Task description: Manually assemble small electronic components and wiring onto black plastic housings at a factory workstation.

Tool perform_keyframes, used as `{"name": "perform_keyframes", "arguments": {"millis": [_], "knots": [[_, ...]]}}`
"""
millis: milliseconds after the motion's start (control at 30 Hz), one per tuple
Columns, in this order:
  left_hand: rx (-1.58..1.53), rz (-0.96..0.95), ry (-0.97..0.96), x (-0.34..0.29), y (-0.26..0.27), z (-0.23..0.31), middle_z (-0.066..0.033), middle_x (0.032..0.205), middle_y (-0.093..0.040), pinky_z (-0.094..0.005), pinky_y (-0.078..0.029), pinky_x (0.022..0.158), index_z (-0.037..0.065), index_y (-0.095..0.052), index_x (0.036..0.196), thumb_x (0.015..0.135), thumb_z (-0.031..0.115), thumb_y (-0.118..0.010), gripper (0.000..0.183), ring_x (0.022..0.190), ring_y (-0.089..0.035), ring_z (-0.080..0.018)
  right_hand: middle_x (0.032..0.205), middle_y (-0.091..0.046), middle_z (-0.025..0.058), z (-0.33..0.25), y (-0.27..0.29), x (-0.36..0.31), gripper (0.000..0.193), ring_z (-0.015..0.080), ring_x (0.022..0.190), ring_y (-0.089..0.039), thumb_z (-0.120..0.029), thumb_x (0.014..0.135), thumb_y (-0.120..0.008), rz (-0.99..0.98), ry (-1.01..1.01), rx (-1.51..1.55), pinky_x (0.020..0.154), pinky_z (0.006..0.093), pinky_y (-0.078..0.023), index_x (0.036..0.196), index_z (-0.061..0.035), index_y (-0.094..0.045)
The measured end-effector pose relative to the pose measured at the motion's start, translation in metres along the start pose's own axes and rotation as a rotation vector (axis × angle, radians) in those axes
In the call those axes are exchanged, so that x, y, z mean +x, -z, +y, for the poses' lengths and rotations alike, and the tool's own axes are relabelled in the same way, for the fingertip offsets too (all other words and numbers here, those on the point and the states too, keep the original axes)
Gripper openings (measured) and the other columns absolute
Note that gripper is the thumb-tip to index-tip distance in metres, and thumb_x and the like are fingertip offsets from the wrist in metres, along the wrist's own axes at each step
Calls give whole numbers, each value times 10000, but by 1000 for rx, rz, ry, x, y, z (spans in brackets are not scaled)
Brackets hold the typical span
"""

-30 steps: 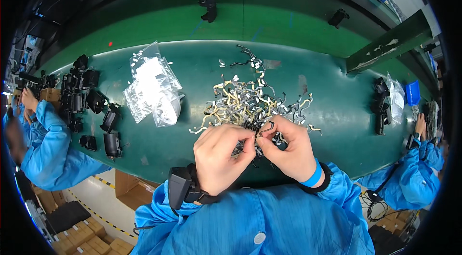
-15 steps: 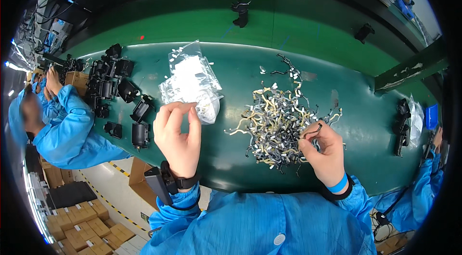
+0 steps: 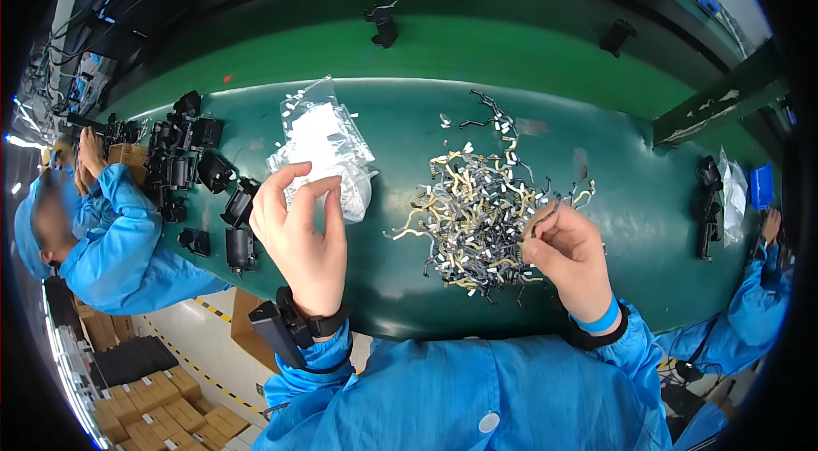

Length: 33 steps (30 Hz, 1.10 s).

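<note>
My left hand (image 3: pixel 300 234) is at the near edge of a clear plastic bag (image 3: pixel 319 102) with small white pieces on it. Its thumb and index fingertip come together in a pinch while the other fingers stay lifted; anything between the tips is too small to make out. Pinched between the thumb and fingers of my right hand (image 3: pixel 571 259) is a short dark cable (image 3: pixel 550 219). That hand hovers at the right side of a heap of short cables (image 3: pixel 477 221), black, grey and yellowish, with white connectors at their ends.
Black plastic housings (image 3: pixel 177 170) cluster at the left of the green table (image 3: pixel 400 281). A person in blue (image 3: pixel 111 229) works there. More black parts (image 3: pixel 709 204) and a blue bin (image 3: pixel 761 186) lie far right, near another person's hand (image 3: pixel 771 227). A metal beam (image 3: pixel 716 102) juts in.
The view has shifted slightly, moving the scene left. My left hand's fingers have spread more, with the middle finger raised. My right hand still holds the cable, now tilted more upright.
</note>
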<state>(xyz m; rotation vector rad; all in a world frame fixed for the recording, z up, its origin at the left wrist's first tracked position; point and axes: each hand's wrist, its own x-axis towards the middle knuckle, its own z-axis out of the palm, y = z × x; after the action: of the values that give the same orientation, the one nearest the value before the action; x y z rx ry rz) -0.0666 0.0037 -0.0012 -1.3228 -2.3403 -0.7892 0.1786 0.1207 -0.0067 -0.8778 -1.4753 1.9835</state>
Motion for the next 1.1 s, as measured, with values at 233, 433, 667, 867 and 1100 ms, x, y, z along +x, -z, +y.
{"name": "perform_keyframes", "arguments": {"millis": [233, 433, 667, 867, 1100], "knots": [[98, 19, -1, 1, -4, -7, -67, 1117, -585, -403, -385, 915, 93, -648, 818, 727, 21, -718, 135, 1078, -527, -305, 803, -544, -24, 1, 5, -2, 121, 56, 763, -506, 19, 874, -616, -10, 5, 0, 709, 240, -406, 855, -46, -517], [-405, -40, -292, -8, 10, 36, -39, 962, -647, -358, -406, 890, 114, -684, 848, 638, 30, -801, 255, 936, -633, -252, 813, -587, 7, -2, 5, 1, 95, 82, 754, -550, -41, 915, -594, -117, -83, 216, 695, 256, -448, 862, -51, -515], [-526, -182, -627, -12, 1, 79, 12, 936, -700, -385, -339, 953, 145, -726, 909, 678, 113, -777, 239, 856, -674, -153, 849, -610, 68, -9, 9, -7, 122, 162, 769, -641, -143, 934, -584, -338, -226, 417, 705, 290, -483, 905, -24, -577], [-492, -171, -689, -18, 6, 81, -23, 884, -678, -446, -333, 988, 125, -692, 899, 646, 74, -791, 277, 822, -669, -203, 785, -591, 16, -6, 7, -9, 95, 98, 730, -612, -106, 931, -552, -449, -235, 532, 680, 249, -477, 875, -32, -537], [-488, -165, -837, -16, -3, 88, -21, 890, -659, -459, -328, 972, 148, -693, 878, 639, 102, -788, 261, 782, -651, -182, 744, -587, 4, 2, 18, -14, 109, 82, 666, -602, -119, 909, -565, -428, -234, 481, 625, 220, -431, 843, -42, -523]]}}
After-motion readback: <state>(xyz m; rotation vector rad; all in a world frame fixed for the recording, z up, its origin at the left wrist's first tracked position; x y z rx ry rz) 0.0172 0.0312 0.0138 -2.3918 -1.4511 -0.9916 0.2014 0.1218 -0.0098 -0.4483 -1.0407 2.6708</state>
